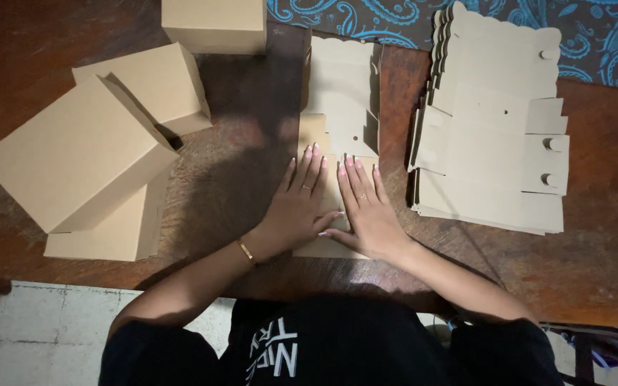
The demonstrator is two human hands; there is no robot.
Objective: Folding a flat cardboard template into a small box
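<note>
Now, hands: both lie flat, palms down, fingers stretched out and together, gripping nothing.
Left hand [300, 204]: it presses on the flat unfolded tan cardboard box blank [337, 100], with a thin gold bangle [246, 251] at the wrist and a ring on one finger.
Right hand [366, 211]: it lies just beside the left, thumbs touching, on the same blank; it also wears a ring.
Blank's place: it lies at the middle of the dark brown wooden table [595, 271], running from the hands toward the far edge, with its near end under the palms.
Right side: a stack of flat tan cardboard blanks [491, 121] with scalloped far edges and small round tabs sits just beside the pressed blank, a narrow strip of table between them.
Left side: three folded tan cardboard boxes [80, 154] lean on one another near the left edge, well apart from the hands.
Far edge: one more folded tan cardboard box [214, 25] stands there, left of the blank's far end.
In the way: nothing lies between the hands and the blank; the person's forearms cross the near edge.
Beyond the table: a blue cloth with a paisley pattern [595, 36] shows at the far right corner.
Floor: pale worn tiles [44, 329] show below the near edge, at the left.
Light: dim, with the person's shadow across the table's middle.
</note>
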